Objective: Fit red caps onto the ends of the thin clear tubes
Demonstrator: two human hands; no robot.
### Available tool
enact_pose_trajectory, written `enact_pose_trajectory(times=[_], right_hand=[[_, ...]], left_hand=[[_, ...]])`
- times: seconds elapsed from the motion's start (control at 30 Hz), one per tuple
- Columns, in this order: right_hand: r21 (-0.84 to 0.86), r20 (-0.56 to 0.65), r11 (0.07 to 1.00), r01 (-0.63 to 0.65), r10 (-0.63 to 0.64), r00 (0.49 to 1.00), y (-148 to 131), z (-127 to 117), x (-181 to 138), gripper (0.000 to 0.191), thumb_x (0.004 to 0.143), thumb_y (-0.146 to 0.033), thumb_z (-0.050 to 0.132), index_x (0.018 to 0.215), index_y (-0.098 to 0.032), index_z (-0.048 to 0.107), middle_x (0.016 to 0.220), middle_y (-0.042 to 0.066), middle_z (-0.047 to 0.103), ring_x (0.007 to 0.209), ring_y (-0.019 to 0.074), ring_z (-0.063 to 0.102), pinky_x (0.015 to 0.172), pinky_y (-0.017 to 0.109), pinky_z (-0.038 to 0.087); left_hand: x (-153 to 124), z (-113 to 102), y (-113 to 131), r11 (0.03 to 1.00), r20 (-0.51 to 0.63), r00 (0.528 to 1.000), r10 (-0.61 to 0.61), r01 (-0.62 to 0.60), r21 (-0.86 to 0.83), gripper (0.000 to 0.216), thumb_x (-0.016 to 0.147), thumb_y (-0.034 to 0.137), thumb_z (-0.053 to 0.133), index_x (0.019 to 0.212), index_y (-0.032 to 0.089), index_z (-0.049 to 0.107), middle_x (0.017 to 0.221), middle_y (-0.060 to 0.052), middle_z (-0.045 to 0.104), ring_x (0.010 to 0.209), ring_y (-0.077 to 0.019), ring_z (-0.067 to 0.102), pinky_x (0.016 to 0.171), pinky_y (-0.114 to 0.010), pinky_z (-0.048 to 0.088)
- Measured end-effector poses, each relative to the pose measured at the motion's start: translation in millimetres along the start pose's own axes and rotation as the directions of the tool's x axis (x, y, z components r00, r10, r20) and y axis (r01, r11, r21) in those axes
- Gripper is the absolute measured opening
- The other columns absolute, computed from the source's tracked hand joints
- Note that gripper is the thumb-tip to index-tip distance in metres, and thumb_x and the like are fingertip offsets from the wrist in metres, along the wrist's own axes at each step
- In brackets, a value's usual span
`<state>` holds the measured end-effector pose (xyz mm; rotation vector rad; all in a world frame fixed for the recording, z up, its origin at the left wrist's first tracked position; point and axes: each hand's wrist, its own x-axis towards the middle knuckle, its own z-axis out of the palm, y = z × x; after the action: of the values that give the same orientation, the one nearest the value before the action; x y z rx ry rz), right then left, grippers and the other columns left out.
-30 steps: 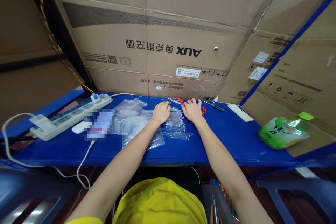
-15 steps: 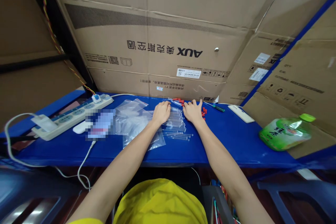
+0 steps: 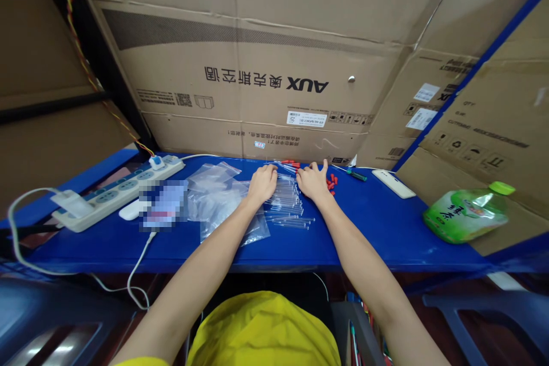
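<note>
Thin transparent tubes (image 3: 285, 200) lie in a bundle at the centre of the frame, between the two forearms and well apart from the front edge of the blue desk (image 3: 369, 240). At the back, the desk meets an upright cardboard panel (image 3: 171, 63), so the room beyond the fingertips is narrow. Blue surface shows widely between the right forearm and the one green bottle (image 3: 465, 217) at the right of the frame.

Left hand (image 3: 262, 183) is palm down, with fingers close together and bent at the upper ends of the tubes. Right hand (image 3: 312, 182) has its fingers partly spread, one pointing to the panel, beside the red caps (image 3: 331, 182). I cannot tell whether either hand is pinching something.

Tubes overlap too much for a sure count; the red caps are several, partly hidden. Transparent bags (image 3: 223, 200) overlap left of centre, their number also unclear. I count one green-handled screwdriver (image 3: 357, 175) and one power strip (image 3: 124, 186), at left.
</note>
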<state>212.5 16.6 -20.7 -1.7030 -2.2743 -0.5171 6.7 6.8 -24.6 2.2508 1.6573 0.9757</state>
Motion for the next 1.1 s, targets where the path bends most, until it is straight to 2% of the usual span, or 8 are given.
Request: enact_pose_trajectory(times=[0.37, 0.7, 0.93, 1.1], right_hand=[[0.006, 0.027, 1.000, -0.008, 0.008, 1.000, -2, -2, 1, 0.042, 0.106, -0.027, 0.042, 0.118, -0.019, 0.081, 0.117, 0.018, 0.080, 0.127, 0.0363, 0.054, 0.125, 0.074, 0.002], [0.021, 0.047, 1.000, -0.017, 0.016, 0.999, -2, -4, 0, 0.041, 0.105, -0.025, 0.042, 0.122, -0.017, 0.078, 0.123, 0.019, 0.078, 0.128, 0.0357, 0.054, 0.126, 0.073, 0.002], [0.046, 0.056, 0.999, 0.001, -0.004, 0.998, -1, -3, 2, 0.037, 0.104, -0.023, 0.045, 0.109, -0.019, 0.081, 0.109, 0.016, 0.081, 0.121, 0.0337, 0.057, 0.125, 0.073, 0.004], [0.092, -0.024, 0.995, 0.038, -0.036, 0.999, -1, -10, 4, 0.036, 0.103, -0.021, 0.046, 0.103, -0.020, 0.081, 0.111, 0.014, 0.080, 0.119, 0.0318, 0.057, 0.126, 0.070, 0.003]], left_hand=[[3, 7, -8, 0.999, -0.034, 0.999, 0.029, -0.030, -0.018, 0.035, 0.109, 0.027, 0.038, 0.125, 0.018, 0.068, 0.129, -0.013, 0.075, 0.122, -0.0291, 0.065, 0.112, -0.046, 0.049], [3, 5, -6, 0.999, -0.020, 1.000, -0.015, 0.015, 0.028, 0.034, 0.108, 0.027, 0.041, 0.123, 0.019, 0.070, 0.129, -0.012, 0.075, 0.122, -0.0293, 0.065, 0.110, -0.045, 0.049], [2, 3, -4, 0.999, -0.023, 1.000, -0.009, 0.010, 0.039, 0.033, 0.108, 0.026, 0.041, 0.121, 0.019, 0.070, 0.128, -0.012, 0.075, 0.121, -0.0295, 0.065, 0.109, -0.045, 0.049], [2, 2, -3, 0.999, -0.040, 0.999, -0.016, 0.017, 0.033, 0.029, 0.106, 0.025, 0.045, 0.120, 0.019, 0.070, 0.127, -0.013, 0.075, 0.120, -0.0304, 0.066, 0.108, -0.046, 0.050]])
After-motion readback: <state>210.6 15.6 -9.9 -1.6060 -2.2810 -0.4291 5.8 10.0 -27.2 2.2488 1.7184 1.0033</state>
